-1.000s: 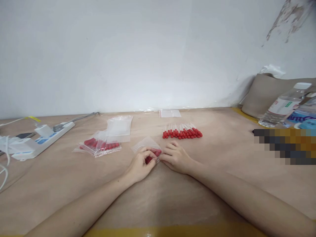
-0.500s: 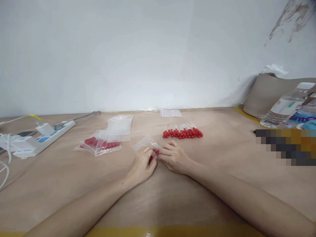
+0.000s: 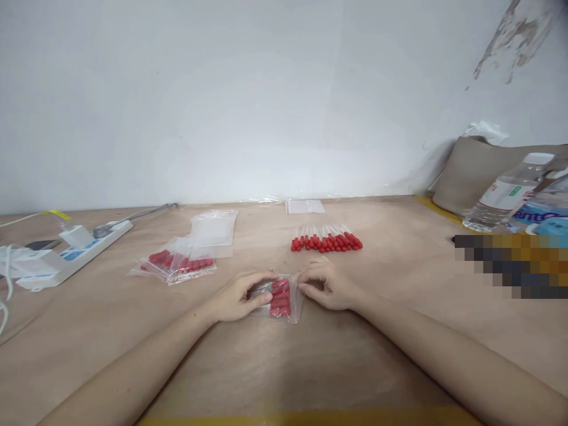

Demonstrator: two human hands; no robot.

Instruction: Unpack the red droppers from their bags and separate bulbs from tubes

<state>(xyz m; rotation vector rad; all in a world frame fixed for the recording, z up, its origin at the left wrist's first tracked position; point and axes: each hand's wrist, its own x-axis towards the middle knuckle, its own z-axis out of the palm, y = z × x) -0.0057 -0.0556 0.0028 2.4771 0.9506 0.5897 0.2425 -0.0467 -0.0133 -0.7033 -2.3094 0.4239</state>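
Observation:
A small clear zip bag (image 3: pixel 280 297) with several red-capped droppers inside lies flat on the brown table between my hands. My left hand (image 3: pixel 236 297) grips its left end, fingers curled over the plastic. My right hand (image 3: pixel 326 287) pinches the bag's right edge with curled fingers. Behind them lies a loose row of red-capped droppers (image 3: pixel 327 240). To the left sits a pile of filled bags (image 3: pixel 177 264), with empty clear bags (image 3: pixel 213 228) behind it.
A white power strip (image 3: pixel 66 257) with plugs and cables lies at the far left. A small empty bag (image 3: pixel 305 206) lies by the wall. Water bottles (image 3: pixel 506 192) and a beige pouch (image 3: pixel 474 168) stand at the right. A yellow tape strip (image 3: pixel 310 418) marks the near edge.
The bag was turned and laid flat with the red caps now showing between my hands. My left hand moved left and my right hand moved right, spreading apart along the bag.

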